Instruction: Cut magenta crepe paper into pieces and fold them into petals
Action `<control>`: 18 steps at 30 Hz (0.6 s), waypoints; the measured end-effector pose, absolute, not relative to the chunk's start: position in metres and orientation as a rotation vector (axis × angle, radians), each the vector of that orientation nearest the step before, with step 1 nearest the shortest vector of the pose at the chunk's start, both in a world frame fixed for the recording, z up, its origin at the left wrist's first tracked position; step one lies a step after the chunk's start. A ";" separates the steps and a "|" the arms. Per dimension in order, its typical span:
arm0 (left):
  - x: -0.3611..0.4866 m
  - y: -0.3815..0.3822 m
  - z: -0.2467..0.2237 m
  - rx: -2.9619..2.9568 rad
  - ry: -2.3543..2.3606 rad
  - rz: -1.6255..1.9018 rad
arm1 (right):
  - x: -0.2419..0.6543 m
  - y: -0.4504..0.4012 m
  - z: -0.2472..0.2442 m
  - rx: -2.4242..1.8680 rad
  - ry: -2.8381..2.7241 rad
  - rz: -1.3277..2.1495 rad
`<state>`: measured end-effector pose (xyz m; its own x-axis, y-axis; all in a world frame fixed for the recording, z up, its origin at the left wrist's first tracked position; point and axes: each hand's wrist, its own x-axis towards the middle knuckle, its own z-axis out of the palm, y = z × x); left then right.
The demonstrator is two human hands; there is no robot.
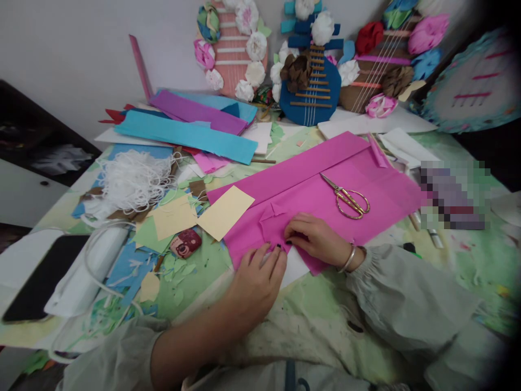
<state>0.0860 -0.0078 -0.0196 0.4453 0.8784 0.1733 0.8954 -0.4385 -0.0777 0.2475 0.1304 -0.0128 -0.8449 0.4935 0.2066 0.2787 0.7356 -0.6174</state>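
A small folded piece of pink crepe paper lies on a large sheet of the same pink crepe paper. My left hand rests at its near edge, fingers bent and pressing the paper. From the right, my right hand meets it with curled fingers that pinch the small piece's corner. My fingers partly hide that spot. Gold-handled scissors lie on the large sheet beyond my right hand, slightly spread at the blades. To the left, a cream card overlaps the pink sheet.
A tangle of white cord, a dark phone, a white power strip and a small red case crowd the left. Blue paper strips are stacked behind. Flower-decorated paper instruments lean against the wall. Paper scraps are scattered around.
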 end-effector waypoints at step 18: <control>0.081 -0.003 -0.021 -2.643 -1.617 -0.237 | 0.246 0.130 -0.012 -0.623 -2.572 0.829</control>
